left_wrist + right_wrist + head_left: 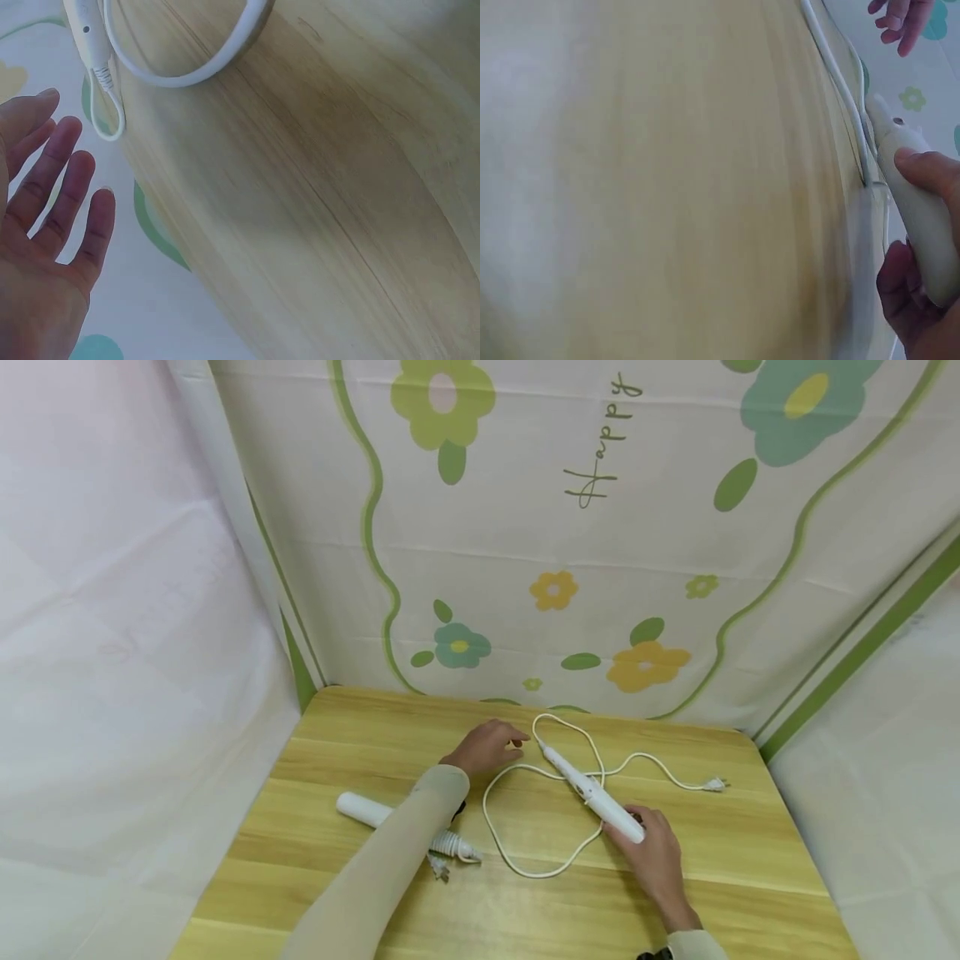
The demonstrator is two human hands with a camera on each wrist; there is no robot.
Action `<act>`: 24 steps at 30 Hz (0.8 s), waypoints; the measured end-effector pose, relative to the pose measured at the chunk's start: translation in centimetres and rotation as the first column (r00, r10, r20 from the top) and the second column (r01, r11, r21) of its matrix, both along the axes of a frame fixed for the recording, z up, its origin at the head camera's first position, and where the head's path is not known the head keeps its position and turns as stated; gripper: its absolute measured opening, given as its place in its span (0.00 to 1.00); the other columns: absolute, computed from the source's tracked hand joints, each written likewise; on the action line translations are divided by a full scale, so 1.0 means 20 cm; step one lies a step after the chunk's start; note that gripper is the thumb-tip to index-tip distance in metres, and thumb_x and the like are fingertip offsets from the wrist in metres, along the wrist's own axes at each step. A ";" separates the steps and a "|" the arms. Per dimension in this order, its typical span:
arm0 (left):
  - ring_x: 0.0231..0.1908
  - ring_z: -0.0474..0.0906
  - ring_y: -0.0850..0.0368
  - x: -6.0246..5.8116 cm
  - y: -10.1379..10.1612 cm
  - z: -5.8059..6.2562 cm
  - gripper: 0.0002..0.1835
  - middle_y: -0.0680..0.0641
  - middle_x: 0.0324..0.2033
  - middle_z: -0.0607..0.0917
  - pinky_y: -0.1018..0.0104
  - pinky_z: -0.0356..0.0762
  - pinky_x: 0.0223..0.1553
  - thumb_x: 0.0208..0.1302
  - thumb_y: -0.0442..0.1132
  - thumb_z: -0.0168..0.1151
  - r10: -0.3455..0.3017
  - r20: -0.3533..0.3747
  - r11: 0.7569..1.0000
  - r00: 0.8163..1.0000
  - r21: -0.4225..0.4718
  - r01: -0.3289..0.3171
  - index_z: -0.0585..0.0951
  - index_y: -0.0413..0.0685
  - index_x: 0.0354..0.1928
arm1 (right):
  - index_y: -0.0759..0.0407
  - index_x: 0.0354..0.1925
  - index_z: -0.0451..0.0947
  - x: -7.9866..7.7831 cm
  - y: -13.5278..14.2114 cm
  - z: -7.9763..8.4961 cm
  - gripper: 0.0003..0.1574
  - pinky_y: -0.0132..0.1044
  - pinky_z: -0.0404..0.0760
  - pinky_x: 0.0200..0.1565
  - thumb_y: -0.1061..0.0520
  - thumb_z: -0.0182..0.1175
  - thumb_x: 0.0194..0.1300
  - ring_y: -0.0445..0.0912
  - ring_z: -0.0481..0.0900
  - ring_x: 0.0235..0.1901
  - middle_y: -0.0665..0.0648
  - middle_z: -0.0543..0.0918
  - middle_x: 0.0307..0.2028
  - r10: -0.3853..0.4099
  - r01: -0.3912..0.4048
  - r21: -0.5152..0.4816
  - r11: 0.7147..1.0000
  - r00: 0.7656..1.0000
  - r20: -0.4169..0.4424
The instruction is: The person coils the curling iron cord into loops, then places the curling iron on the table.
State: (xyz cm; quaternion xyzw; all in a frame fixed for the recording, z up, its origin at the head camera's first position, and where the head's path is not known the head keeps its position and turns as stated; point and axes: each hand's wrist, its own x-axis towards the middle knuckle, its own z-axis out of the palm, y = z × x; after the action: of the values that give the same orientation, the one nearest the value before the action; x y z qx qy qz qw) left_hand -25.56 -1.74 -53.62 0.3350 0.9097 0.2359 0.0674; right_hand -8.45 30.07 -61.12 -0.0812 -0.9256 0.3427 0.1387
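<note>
A white curling iron (592,789) lies slanted above the table, its cord end pointing away to the left. My right hand (654,852) grips its thick near end, thumb along one side and fingers curled underneath, as the right wrist view shows on the iron's body (922,217). My left hand (487,747) is near the cord end with nothing in it. In the left wrist view its fingers (75,187) are spread and slightly bent, just short of the cord's strain relief (103,79). The white cord (517,870) runs in a loose loop under the iron.
The cord's plug (715,785) lies at the right on the wooden table (750,877). A second white rod-shaped appliance (363,810) with its cord coiled round one end (450,843) lies at the left, partly hidden by my left forearm. Flowered cloth (495,543) hangs behind the table.
</note>
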 end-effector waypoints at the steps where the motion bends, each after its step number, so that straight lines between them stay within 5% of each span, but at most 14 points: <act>1: 0.56 0.86 0.51 0.00 0.00 0.00 0.19 0.49 0.55 0.92 0.55 0.83 0.61 0.80 0.43 0.67 0.000 -0.003 1.000 1.000 -0.012 -0.001 0.86 0.48 0.67 | 0.60 0.57 0.87 0.00 0.01 0.00 0.32 0.38 0.75 0.42 0.48 0.85 0.59 0.48 0.80 0.41 0.60 0.87 0.45 0.009 -0.008 -0.014 1.000 1.000 0.005; 10: 0.66 0.82 0.47 0.02 0.00 0.00 0.20 0.45 0.68 0.84 0.52 0.82 0.66 0.77 0.39 0.69 -0.075 -0.054 0.997 0.996 0.010 0.076 0.86 0.46 0.67 | 0.55 0.57 0.88 0.01 0.12 0.06 0.31 0.26 0.73 0.47 0.49 0.86 0.58 0.34 0.79 0.45 0.57 0.89 0.51 0.142 -0.140 -0.108 0.984 0.990 0.008; 17: 0.59 0.83 0.51 0.05 -0.09 0.01 0.11 0.52 0.54 0.93 0.53 0.76 0.71 0.77 0.42 0.70 -0.185 -0.162 0.983 0.969 -0.012 0.185 0.92 0.51 0.55 | 0.50 0.57 0.88 0.02 0.18 0.13 0.30 0.31 0.75 0.44 0.51 0.86 0.57 0.33 0.78 0.43 0.52 0.88 0.50 0.258 -0.259 -0.075 0.963 0.966 -0.027; 24: 0.52 0.83 0.57 0.10 -0.20 0.02 0.10 0.58 0.48 0.94 0.53 0.78 0.69 0.78 0.44 0.69 -0.189 -0.192 0.975 0.963 0.079 0.207 0.93 0.57 0.54 | 0.48 0.57 0.89 0.03 0.21 0.27 0.30 0.31 0.77 0.41 0.55 0.86 0.55 0.32 0.79 0.42 0.49 0.89 0.50 0.338 -0.343 -0.053 0.938 0.938 -0.082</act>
State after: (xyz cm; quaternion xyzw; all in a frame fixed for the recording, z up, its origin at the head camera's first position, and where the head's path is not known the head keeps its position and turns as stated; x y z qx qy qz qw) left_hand -23.54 -5.66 -53.19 0.4475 0.8612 0.2408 -0.0100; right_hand -7.94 34.23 -55.67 0.0878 -0.9083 0.3947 0.1075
